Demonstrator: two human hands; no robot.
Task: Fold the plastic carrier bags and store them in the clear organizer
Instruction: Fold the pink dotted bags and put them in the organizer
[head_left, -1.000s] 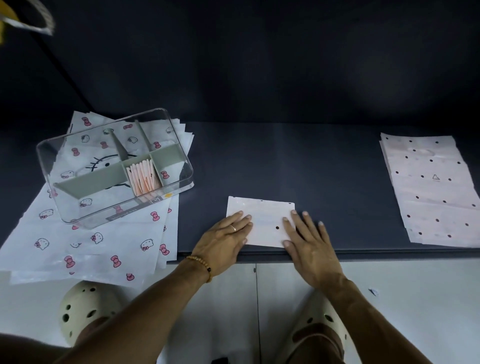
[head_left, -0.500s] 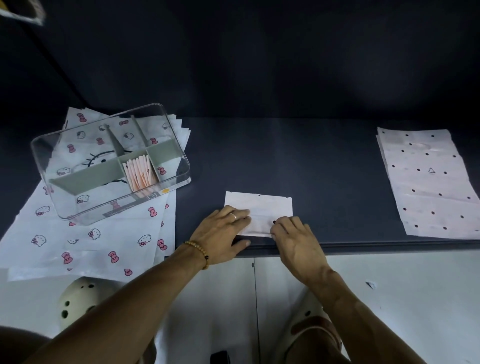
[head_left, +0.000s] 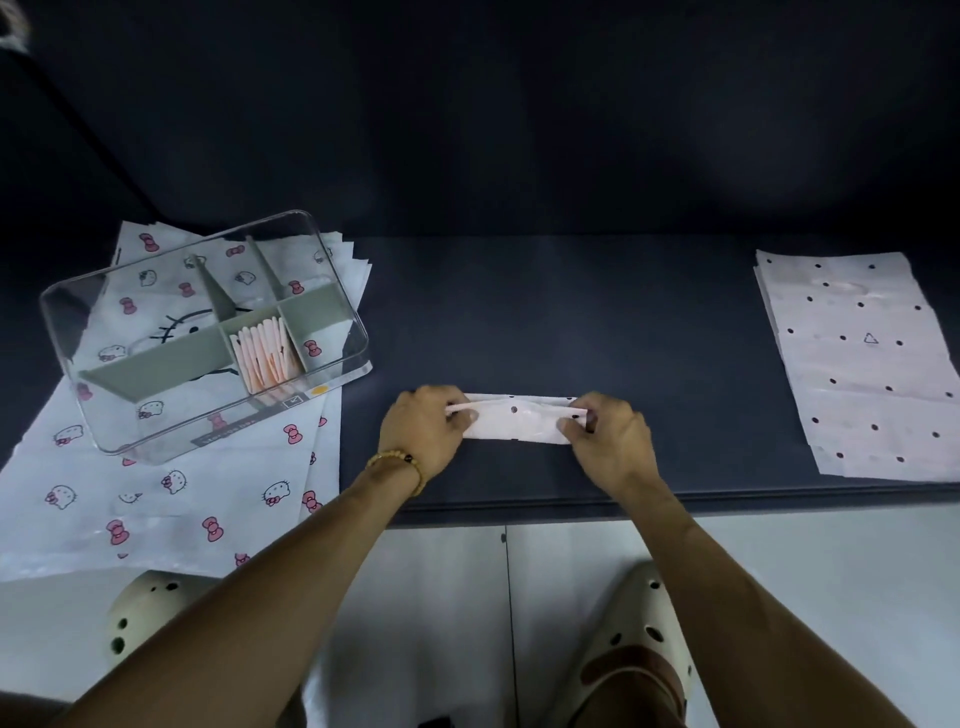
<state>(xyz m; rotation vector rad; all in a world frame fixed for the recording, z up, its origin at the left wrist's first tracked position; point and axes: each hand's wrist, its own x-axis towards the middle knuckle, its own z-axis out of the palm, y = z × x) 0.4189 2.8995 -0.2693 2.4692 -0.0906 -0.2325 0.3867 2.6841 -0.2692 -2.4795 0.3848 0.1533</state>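
A pale pink dotted carrier bag (head_left: 517, 422), folded into a narrow strip, lies on the dark table near its front edge. My left hand (head_left: 423, 428) pinches the strip's left end and my right hand (head_left: 605, 436) pinches its right end, with the near edge lifted over. The clear organizer (head_left: 332, 291) with grey dividers stands at the left on a pile of cat-print bags; one middle compartment holds several folded pink bags (head_left: 265, 353).
A stack of flat dotted pink bags (head_left: 857, 358) lies at the right of the table. Cat-print bags (head_left: 156, 499) spread under the organizer and hang over the front edge. The table's front edge (head_left: 571, 506) runs just behind my wrists; white floor and my shoes lie below.
The wider folded rectangle has been folded upward into a narrow strip. Both hands went from pressing flat on it to pinching its two ends.
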